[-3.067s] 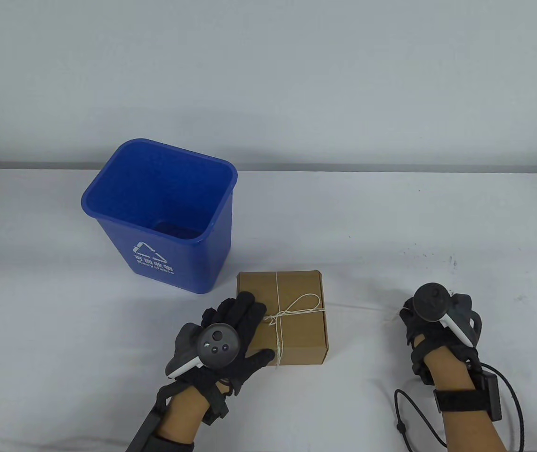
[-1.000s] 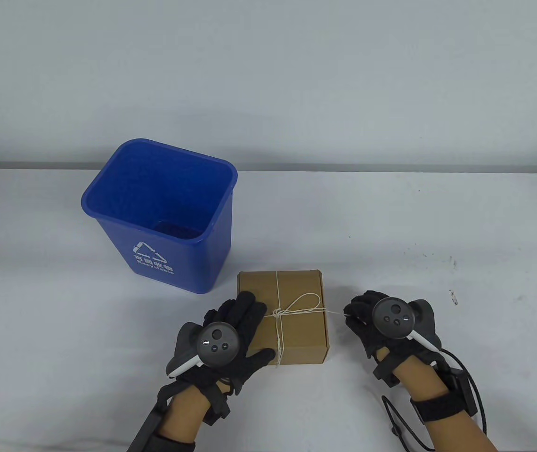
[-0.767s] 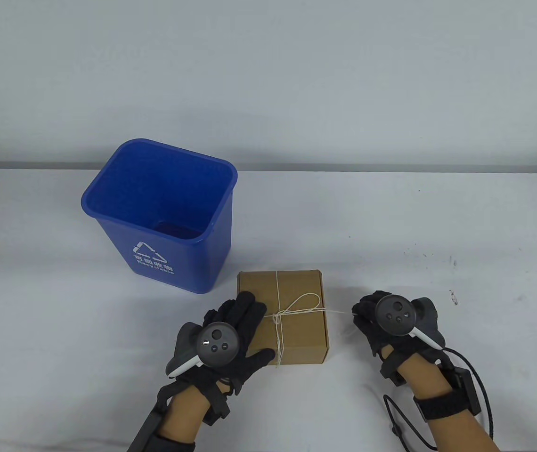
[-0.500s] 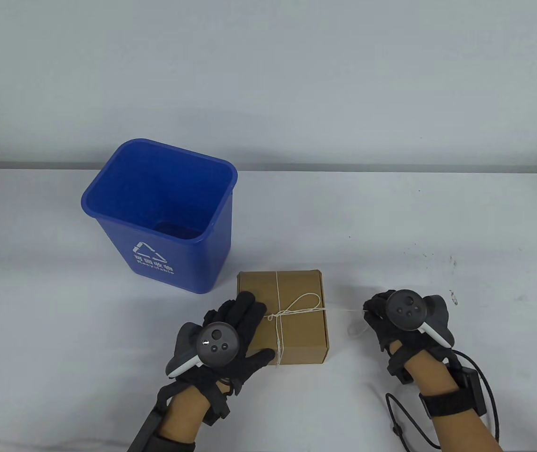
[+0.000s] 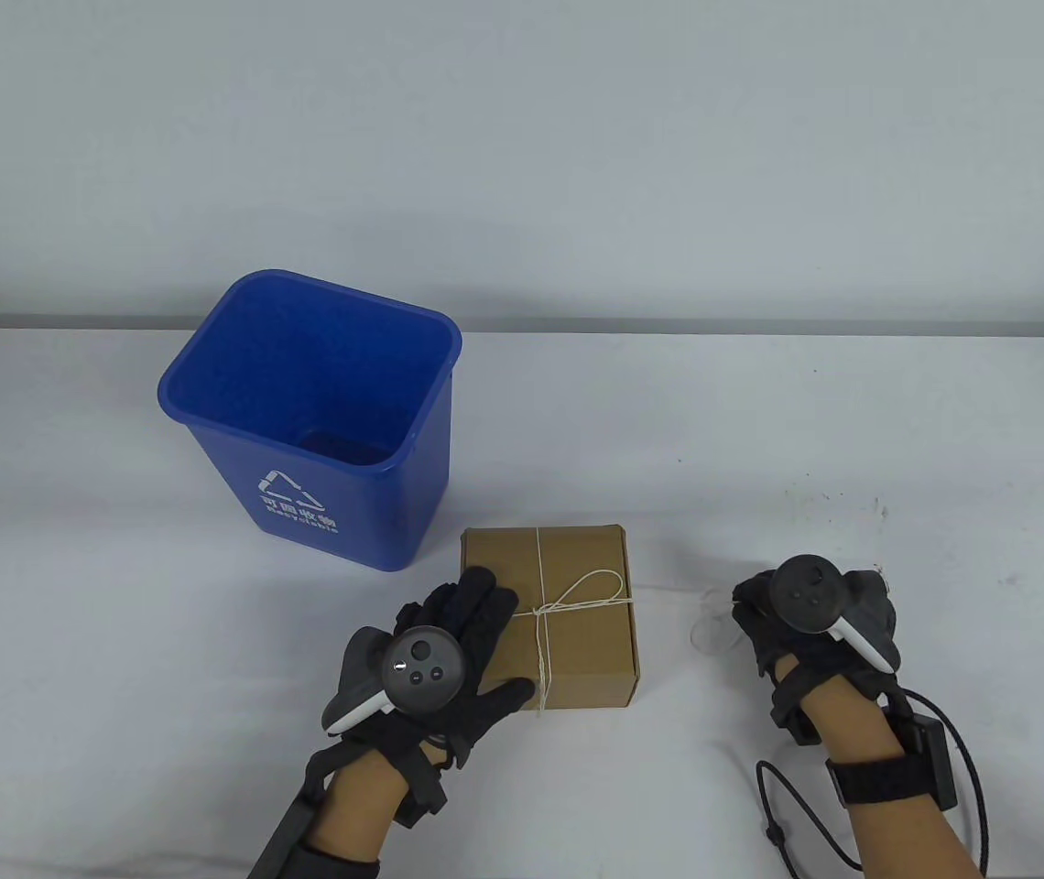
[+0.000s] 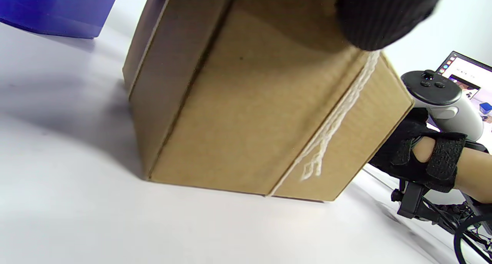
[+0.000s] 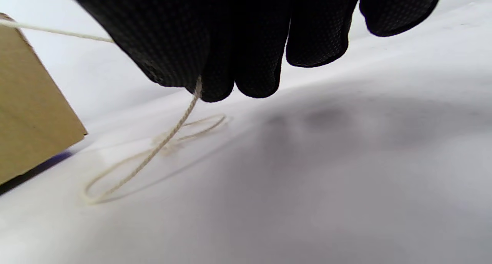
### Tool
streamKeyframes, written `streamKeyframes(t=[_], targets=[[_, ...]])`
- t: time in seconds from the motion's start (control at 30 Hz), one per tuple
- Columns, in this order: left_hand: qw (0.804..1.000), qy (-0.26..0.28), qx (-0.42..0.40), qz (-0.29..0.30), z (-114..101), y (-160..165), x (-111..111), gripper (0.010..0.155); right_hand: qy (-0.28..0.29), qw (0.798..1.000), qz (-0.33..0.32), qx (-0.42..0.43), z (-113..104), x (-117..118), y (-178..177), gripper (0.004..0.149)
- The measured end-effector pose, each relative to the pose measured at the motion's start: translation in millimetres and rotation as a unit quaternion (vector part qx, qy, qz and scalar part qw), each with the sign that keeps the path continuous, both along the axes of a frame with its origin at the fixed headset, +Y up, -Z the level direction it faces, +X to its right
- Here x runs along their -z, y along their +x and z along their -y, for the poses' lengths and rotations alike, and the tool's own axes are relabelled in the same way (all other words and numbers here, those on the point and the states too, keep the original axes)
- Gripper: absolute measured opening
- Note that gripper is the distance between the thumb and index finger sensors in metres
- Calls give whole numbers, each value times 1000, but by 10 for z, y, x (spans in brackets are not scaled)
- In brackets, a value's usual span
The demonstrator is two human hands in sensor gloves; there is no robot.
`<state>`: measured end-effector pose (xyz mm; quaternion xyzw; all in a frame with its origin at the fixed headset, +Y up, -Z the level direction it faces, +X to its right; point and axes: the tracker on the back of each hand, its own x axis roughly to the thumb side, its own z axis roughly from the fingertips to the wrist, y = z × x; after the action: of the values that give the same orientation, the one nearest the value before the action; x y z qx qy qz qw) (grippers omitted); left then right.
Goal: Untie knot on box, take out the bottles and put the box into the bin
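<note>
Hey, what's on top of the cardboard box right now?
The string crosses the box lid, with a knot and a loop. The left hand rests its fingers on the lid's left part. The lid is closed, so anything inside stays hidden.

The right hand (image 5: 792, 613), which a second ago was close beside the box (image 5: 577, 659), is now farther to the right, pinching the string (image 7: 169, 137). More string lies on the tabletop (image 5: 852, 439) in a slack loop, and the knot is smaller.

Lab/test bench – plain white table (image 5: 760, 412), bare wall (image 5: 522, 137).
</note>
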<state>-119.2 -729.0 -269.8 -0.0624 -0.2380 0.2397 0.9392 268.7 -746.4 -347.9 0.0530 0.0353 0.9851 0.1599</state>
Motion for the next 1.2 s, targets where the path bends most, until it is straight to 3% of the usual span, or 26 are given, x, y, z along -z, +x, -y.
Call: streamKeyframes(t=[0.3,0.47,1.07,1.2], targets=[[1000,-2,-1,0,0,0,2,91,-15,1000,25,10,30,29,136,35],[1000,-2,-1,-1,-2,0,6,91,-18,999,25,-39,34,33,95,35],[1000,0,2,-5,-3,-4,11,91,-21,996,54,-73,54,67,123,32],[1000,0,2,-5,-1,0,11,91,-24,996,60,-54,63,68,154,33]])
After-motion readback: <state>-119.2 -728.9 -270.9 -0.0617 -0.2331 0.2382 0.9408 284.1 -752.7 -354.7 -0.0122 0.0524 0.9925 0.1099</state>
